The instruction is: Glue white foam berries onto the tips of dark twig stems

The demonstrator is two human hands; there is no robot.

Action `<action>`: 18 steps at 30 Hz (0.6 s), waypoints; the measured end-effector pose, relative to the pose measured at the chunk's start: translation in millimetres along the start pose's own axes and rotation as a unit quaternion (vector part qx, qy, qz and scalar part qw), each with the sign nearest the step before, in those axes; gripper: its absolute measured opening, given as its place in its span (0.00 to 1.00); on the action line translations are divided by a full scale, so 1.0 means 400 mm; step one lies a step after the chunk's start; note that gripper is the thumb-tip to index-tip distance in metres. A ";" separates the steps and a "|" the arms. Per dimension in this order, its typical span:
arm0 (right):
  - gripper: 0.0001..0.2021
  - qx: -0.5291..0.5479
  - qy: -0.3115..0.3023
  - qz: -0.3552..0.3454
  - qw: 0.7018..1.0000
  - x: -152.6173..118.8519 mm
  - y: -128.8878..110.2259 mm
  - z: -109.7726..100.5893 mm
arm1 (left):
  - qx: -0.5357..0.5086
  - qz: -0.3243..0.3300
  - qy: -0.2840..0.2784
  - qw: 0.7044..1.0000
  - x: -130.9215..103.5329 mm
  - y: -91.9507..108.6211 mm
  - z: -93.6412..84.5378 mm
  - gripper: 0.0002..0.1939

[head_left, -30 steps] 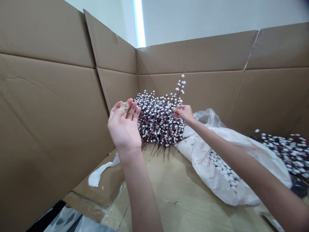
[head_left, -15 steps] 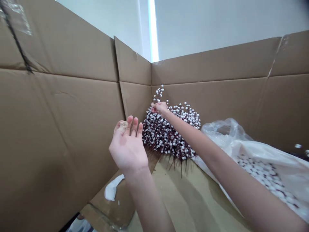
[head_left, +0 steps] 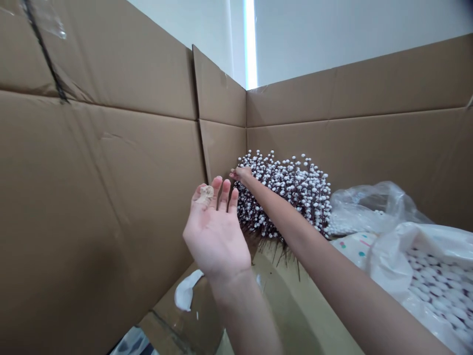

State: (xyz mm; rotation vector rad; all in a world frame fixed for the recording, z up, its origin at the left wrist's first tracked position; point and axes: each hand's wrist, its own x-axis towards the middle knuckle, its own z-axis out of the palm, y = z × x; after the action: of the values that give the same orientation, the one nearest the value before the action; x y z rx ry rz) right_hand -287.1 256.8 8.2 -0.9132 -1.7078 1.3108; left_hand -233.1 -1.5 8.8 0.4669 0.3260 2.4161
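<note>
My left hand [head_left: 218, 231] is held palm up, its fingers stretched and apart. A crumpled beige wrap, like tape or a finger cover [head_left: 205, 194], sits around the thumb and index finger, and the palm is bare. Farther off, my right hand [head_left: 242, 173] reaches to the upper left edge of a heap of white berry stems [head_left: 284, 190]. Its small fingers seem slightly apart, with no stem seen in them. The stems lie piled in the corner, white balls upward and dark brown ends toward me.
Tall cardboard walls [head_left: 111, 162] meet behind the heap. On the right lie clear plastic [head_left: 384, 197] and a white bag [head_left: 391, 251] holding more white berries [head_left: 443, 281]. A white scrap [head_left: 186, 291] rests on the cardboard floor at lower left.
The upright berry stem above my right hand no longer stands out, and that hand's fingers have loosened. The view has turned right, showing more of the bag. My left hand keeps its pose.
</note>
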 end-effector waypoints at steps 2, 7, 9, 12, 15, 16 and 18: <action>0.17 0.011 0.014 0.012 1.000 0.008 0.005 0.000 | 0.004 0.004 -0.001 1.000 0.000 0.001 -0.002 0.03; 0.16 0.040 0.045 0.028 0.998 0.029 0.012 -0.011 | -0.007 0.006 0.005 1.000 0.001 0.006 -0.004 0.03; 0.16 0.052 0.055 0.029 0.997 0.035 0.015 -0.017 | -0.007 0.008 0.006 1.000 0.002 0.006 -0.004 0.03; 0.15 0.072 0.066 0.023 0.995 0.037 0.015 -0.027 | -0.003 0.009 0.006 1.000 0.001 0.005 -0.003 0.02; 0.13 0.093 0.071 0.006 0.993 0.020 -0.004 -0.051 | 0.004 0.011 0.007 1.000 0.000 0.004 -0.002 0.03; 0.11 0.100 0.073 -0.005 0.992 0.009 -0.017 -0.067 | 0.008 0.012 0.007 1.000 0.000 0.004 -0.002 0.03; 0.10 0.114 0.077 -0.032 0.990 -0.022 -0.049 -0.116 | 0.017 0.012 0.003 1.000 0.001 0.004 -0.001 0.04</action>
State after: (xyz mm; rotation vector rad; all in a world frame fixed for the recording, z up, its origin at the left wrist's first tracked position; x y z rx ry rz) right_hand -243.3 264.1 33.2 -0.7986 -1.4245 1.3242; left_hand -234.4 -2.5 8.9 0.4819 0.3662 2.4379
